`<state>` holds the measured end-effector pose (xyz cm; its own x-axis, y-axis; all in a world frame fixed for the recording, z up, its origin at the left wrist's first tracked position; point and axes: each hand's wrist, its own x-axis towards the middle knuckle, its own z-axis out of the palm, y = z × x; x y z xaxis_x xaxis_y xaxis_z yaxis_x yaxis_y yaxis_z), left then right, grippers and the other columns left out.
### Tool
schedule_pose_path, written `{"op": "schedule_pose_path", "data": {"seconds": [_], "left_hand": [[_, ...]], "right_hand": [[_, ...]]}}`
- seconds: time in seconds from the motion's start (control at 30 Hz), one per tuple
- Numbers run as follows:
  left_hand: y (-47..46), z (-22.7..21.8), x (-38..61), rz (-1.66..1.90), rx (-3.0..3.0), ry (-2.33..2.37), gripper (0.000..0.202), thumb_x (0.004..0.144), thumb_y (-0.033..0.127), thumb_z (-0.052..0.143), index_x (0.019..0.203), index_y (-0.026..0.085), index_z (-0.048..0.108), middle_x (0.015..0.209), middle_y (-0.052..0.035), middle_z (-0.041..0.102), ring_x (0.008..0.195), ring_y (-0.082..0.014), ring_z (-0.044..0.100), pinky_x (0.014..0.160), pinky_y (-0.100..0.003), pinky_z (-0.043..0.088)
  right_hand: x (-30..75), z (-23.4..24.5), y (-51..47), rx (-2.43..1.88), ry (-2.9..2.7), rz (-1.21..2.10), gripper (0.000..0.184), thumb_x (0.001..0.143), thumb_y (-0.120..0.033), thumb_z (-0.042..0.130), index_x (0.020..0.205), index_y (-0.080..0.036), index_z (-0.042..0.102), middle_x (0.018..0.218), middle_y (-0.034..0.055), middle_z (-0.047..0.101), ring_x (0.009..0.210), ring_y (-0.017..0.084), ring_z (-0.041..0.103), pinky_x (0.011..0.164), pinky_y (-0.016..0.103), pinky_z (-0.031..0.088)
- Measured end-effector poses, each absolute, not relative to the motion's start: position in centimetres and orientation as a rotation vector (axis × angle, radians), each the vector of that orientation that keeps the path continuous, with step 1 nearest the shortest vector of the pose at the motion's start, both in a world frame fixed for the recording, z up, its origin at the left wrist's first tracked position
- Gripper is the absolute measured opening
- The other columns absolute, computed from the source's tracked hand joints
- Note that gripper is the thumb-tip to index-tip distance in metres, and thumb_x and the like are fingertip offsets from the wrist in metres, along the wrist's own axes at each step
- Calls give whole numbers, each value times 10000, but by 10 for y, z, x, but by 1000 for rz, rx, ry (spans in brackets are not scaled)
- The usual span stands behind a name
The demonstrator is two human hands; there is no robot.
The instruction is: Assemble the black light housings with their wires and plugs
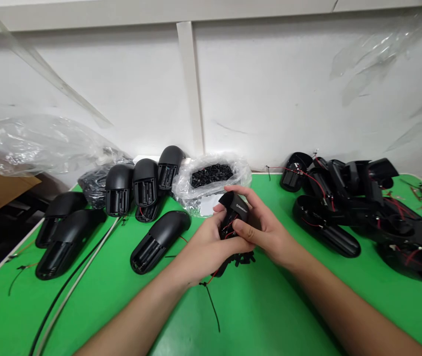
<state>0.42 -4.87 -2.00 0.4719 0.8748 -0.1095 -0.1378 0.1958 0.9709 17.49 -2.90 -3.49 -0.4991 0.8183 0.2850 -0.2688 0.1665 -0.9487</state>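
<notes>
Both my hands are closed around one black plastic housing [239, 203] with pale lettering, held above the middle of the green table. My left hand [211, 237] grips its left and lower side. My right hand [260, 225] wraps the other side, its thumb pressed near the housing's opening, where red wires show. Most of the housing is hidden by my fingers. Below my hands lies a small heap of little black parts [243, 258], partly covered. A red wire and a thin black cable tie [212, 307] hang out beneath my left hand.
Several black housings with open battery compartments [161, 242] lie at the left. An open plastic bag [183, 185] of small black pieces stands at the back. More glossy black shells [325, 225] with red wires are piled at the right. Two cables [75, 282] cross the left side.
</notes>
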Motion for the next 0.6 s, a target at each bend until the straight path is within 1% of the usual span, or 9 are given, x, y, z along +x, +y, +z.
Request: {"op": "schedule_pose_path", "data": {"seconds": [0.07, 0.13, 0.27, 0.3, 0.33, 0.4, 0.43, 0.53, 0.6], "left_hand": [[-49, -20, 5, 847, 1153, 791, 419, 843, 170, 788, 1254, 146, 711, 1158, -48, 750, 1110, -196, 697, 964, -295, 547], [-50, -19, 5, 835, 1162, 794, 418, 847, 190, 808, 1252, 151, 715, 1152, -49, 751, 1085, -186, 700, 939, -280, 552], [-46, -15, -1, 797, 1108, 748, 528, 818, 255, 888, 1311, 198, 709, 1199, -46, 746, 1085, -152, 700, 928, -218, 546], [-44, -14, -3, 800, 1049, 742, 504, 805, 278, 900, 1271, 189, 728, 1161, -49, 748, 1031, -137, 704, 881, -195, 546], [-42, -13, -5, 811, 974, 747, 464, 793, 304, 905, 1210, 173, 746, 1083, -53, 749, 931, -120, 701, 793, -177, 541], [-39, -12, -9, 833, 836, 777, 409, 776, 349, 901, 1096, 142, 752, 910, -55, 714, 702, -92, 636, 590, -172, 479], [-37, -11, -10, 836, 790, 790, 408, 768, 357, 900, 1073, 136, 743, 866, -53, 693, 629, -87, 598, 526, -180, 445], [-35, -9, -11, 814, 776, 835, 445, 754, 342, 903, 1108, 146, 717, 857, -31, 651, 562, -92, 577, 500, -217, 479], [-35, -9, -11, 808, 825, 878, 462, 771, 361, 895, 1139, 159, 703, 848, -11, 623, 560, -103, 596, 506, -234, 497]], "right_hand": [[175, -35, -30, -546, -1539, 1474, 596, 1021, -376, 722, 1533, -306, 427, 1333, 81, 618, 1193, 162, 635, 1060, 309, 532], [176, -35, -30, -533, -1527, 1495, 600, 1016, -360, 728, 1533, -314, 427, 1329, 78, 612, 1186, 166, 639, 1061, 318, 535], [178, -36, -26, -489, -1448, 1604, 626, 1006, -343, 739, 1554, -332, 436, 1373, 83, 636, 1216, 192, 655, 1078, 357, 537], [178, -35, -25, -495, -1422, 1612, 624, 1007, -347, 737, 1558, -333, 444, 1378, 81, 644, 1215, 193, 659, 1082, 362, 536], [177, -35, -23, -506, -1391, 1613, 625, 1005, -353, 738, 1561, -333, 452, 1377, 79, 653, 1210, 193, 663, 1078, 363, 539], [177, -34, -20, -541, -1327, 1593, 645, 985, -361, 759, 1559, -332, 467, 1359, 71, 670, 1198, 197, 669, 1053, 356, 550], [176, -33, -19, -557, -1299, 1579, 656, 971, -359, 775, 1555, -330, 477, 1347, 65, 676, 1198, 198, 669, 1042, 349, 551], [176, -31, -19, -578, -1251, 1540, 646, 946, -361, 802, 1530, -314, 529, 1327, 50, 684, 1223, 193, 654, 1079, 338, 519], [176, -31, -20, -597, -1227, 1521, 588, 971, -416, 768, 1511, -299, 566, 1342, 50, 680, 1215, 189, 648, 1082, 335, 507]]}}
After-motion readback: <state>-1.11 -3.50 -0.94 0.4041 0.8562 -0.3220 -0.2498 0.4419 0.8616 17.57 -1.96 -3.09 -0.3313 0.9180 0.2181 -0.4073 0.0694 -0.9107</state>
